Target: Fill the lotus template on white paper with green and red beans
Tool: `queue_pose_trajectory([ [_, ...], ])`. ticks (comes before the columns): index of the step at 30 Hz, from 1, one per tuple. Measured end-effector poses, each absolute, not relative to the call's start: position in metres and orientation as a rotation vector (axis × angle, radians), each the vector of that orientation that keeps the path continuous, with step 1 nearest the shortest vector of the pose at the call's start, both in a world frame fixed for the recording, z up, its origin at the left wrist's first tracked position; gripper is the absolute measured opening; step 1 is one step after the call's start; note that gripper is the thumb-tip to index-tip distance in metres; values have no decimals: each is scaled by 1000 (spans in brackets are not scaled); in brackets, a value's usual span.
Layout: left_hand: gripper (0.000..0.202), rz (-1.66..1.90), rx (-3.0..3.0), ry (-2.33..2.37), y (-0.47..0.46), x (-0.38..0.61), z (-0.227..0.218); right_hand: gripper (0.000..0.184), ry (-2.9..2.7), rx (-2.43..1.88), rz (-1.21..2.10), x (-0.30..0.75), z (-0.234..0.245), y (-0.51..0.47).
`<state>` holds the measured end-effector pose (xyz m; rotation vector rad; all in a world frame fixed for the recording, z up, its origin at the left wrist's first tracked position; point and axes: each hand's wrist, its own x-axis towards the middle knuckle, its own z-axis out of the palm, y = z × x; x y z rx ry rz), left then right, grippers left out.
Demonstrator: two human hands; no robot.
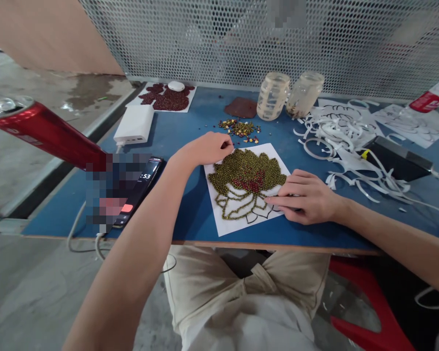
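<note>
A white sheet of paper (pixel 227 226) lies near the table's front edge with a flower drawing on it. Green beans (pixel 241 165) fill its upper petals, dark red beans (pixel 254 184) sit at the centre, and green beans line some lower petals. My left hand (pixel 212 147) is closed beside the sheet's upper left edge, fingertips curled under; whatever they hold is hidden. My right hand (pixel 307 197) rests over the sheet's right edge, fingers stretched out, with one fingertip on the lower petals. Loose mixed beans (pixel 239 127) are heaped just behind the sheet.
Two clear jars (pixel 273 97) stand at the back. White paper strips (pixel 332 131) and a black box (pixel 397 158) with a cable lie right. At left are a red can (pixel 47 131), a phone (pixel 142 190) and a white power bank (pixel 134 124). Perforated metal (pixel 205 44) borders the back.
</note>
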<state>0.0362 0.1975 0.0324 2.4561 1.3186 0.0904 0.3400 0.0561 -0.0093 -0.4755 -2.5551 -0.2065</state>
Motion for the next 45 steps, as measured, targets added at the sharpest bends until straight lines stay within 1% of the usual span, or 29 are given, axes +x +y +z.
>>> queue_pose_trajectory([
  [7,36,96,2463,1298,201,34,30,33,-2619,-460,-204,340,-11,59],
  [12,33,108,2467,1296,201,35,29,29,-2560,-459,-138,341,-14,59],
  [17,33,93,2456,1312,199,35,32,36,-2473,-533,-92,343,-14,60],
  [22,35,98,2467,1299,200,35,31,30,-2585,-461,-167,339,-11,60],
  [27,35,90,2455,1312,199,35,32,28,-2618,-431,-155,338,-10,61],
  [29,35,85,2455,1311,198,36,33,30,-2582,-463,-150,339,-12,61],
  [32,35,75,2456,1307,197,37,35,38,-2507,-528,-134,341,-13,62],
  [35,34,69,2450,1309,196,37,37,41,-2544,-523,-115,340,-12,62],
  [41,35,89,2475,1297,199,36,34,33,-2620,-522,-111,336,-10,61],
  [43,37,96,2501,1300,199,36,33,38,-2582,-567,-60,337,-9,63],
  [45,38,103,2496,1304,199,36,33,49,-2467,-652,-13,339,-8,68],
])
